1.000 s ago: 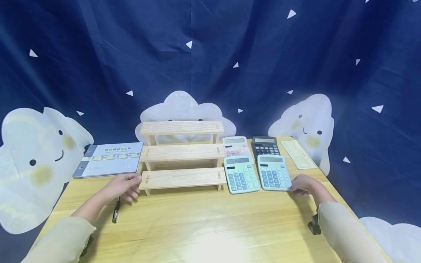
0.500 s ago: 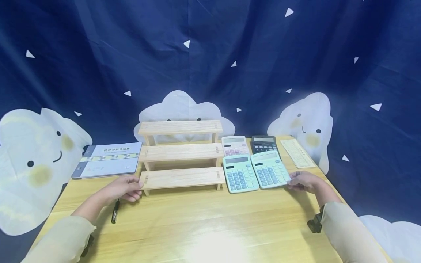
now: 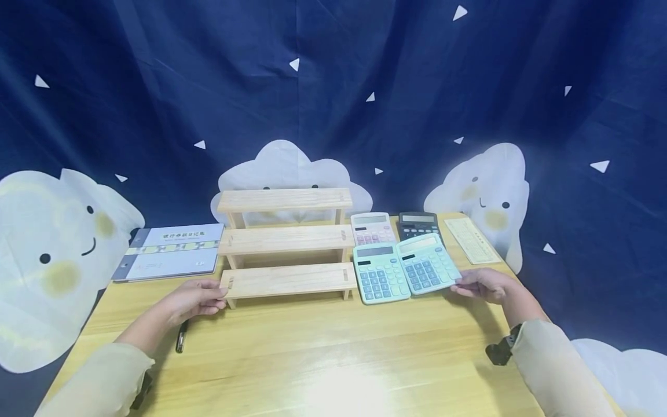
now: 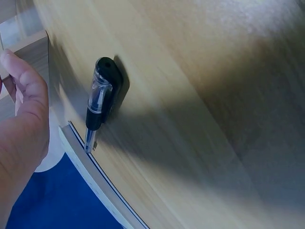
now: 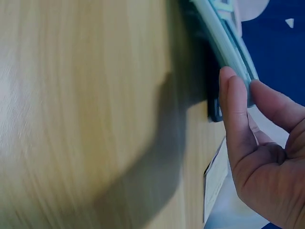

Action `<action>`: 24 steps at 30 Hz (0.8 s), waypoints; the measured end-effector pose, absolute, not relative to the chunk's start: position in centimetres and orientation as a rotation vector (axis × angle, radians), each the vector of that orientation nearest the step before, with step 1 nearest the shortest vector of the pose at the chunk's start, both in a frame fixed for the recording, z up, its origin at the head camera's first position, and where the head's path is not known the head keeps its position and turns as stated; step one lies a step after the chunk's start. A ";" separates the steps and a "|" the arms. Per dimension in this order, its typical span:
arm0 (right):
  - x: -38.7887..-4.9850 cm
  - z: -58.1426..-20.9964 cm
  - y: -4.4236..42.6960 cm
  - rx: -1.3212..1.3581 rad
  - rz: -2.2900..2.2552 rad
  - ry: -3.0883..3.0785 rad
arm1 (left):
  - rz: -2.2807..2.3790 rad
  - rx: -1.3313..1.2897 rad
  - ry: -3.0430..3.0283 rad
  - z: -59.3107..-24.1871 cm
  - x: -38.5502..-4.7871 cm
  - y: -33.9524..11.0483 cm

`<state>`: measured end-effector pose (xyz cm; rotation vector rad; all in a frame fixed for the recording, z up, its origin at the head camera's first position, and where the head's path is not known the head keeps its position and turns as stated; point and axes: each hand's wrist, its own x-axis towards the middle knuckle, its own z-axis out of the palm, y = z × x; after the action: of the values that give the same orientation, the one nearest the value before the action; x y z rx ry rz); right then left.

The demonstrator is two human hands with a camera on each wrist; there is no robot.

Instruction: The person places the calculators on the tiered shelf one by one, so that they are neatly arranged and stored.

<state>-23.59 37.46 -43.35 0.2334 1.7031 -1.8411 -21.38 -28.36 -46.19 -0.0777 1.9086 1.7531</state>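
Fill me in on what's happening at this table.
A person's right hand pinches the lower right corner of a mint-green calculator, that corner raised off the table. Their left hand holds the left end of the lowest step on the wooden stand. A second mint-green calculator lies beside the first.

You have four calculators (image 3: 428, 267) by your right fingers (image 5: 237, 112), one paper pad (image 3: 473, 240) beyond; one stand (image 3: 292, 280), one pen (image 4: 101, 90), one ledger (image 3: 172, 260) by left fingers (image 3: 212, 293).

Shelf (image 3: 292, 281) between notebook (image 3: 174, 246) and calculators (image 3: 427, 265)
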 end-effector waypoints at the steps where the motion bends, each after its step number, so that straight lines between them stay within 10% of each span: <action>1: -23.6 -43.2 37.3 0.231 -1.856 1.706 | 1.759 -0.079 1.902 -46.2 -21.4 -28.4; 24: -25.7 -36.9 32.1 0.201 -2.271 1.513 | 1.820 -0.139 1.879 -46.3 -21.4 -28.2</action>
<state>-25.68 32.11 -36.86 0.2007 1.5131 -2.2709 -21.43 -28.19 -46.32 -0.1391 1.8794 1.8203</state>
